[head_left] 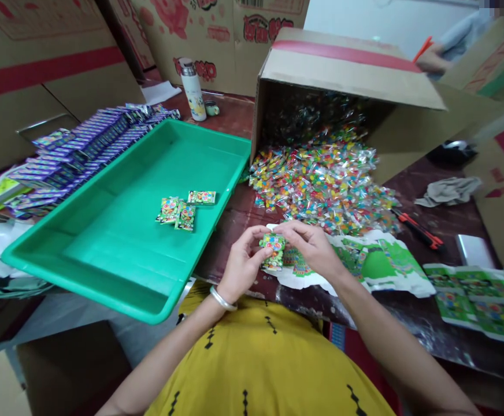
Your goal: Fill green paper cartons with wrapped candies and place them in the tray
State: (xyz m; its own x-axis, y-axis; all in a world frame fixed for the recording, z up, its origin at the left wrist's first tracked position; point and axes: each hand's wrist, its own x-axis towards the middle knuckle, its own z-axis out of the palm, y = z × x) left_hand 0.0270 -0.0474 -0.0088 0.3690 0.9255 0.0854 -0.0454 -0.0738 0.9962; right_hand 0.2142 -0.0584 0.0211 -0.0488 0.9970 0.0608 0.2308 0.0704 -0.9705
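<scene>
Pinching packet (275,257) between left hand (245,263) and right hand (312,245), green tray (117,196) alongside, candy heap (321,182) at carton's (343,68) mouth.

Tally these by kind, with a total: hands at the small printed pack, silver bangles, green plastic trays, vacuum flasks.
Hands at the small printed pack: 2 (left hand, right hand)
Silver bangle: 1
Green plastic tray: 1
Vacuum flask: 1
Total: 5

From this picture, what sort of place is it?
Probably a candy-packing workspace: small clear bags of colourful pieces spill from a cardboard box, and a green tray holds printed packets.
</scene>
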